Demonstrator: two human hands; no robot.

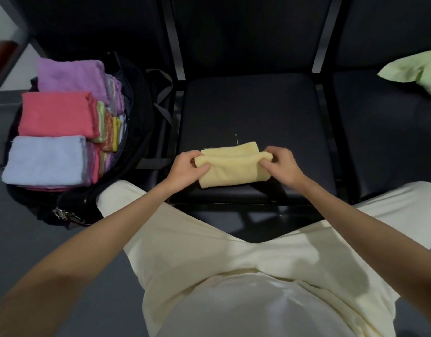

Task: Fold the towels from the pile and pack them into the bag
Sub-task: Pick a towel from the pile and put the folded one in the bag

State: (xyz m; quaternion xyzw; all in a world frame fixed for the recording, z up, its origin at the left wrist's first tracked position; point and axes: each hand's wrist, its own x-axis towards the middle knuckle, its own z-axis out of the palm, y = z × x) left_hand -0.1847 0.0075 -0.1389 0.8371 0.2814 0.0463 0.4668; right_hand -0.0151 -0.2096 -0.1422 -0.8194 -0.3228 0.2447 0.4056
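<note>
Both side edges of the yellow towel (230,166) are pinched by left hand (185,167) and right hand (283,166) near the seat (258,105) front edge.

Both bare forearms reach forward from the lower corners and converge toward the middle. Left hand (186,167): back of hand up, fingers curled under, thumb on top, pinching the left end of a folded yellow towel (230,167). Right hand (283,166): mirrored, fingers bent and bunched at the towel's right end, thumb tucked against the cloth. Wrists nearly straight and level with each other. Hands set apart at opposite ends of the towel. Legs in pale trousers spread below.
</note>
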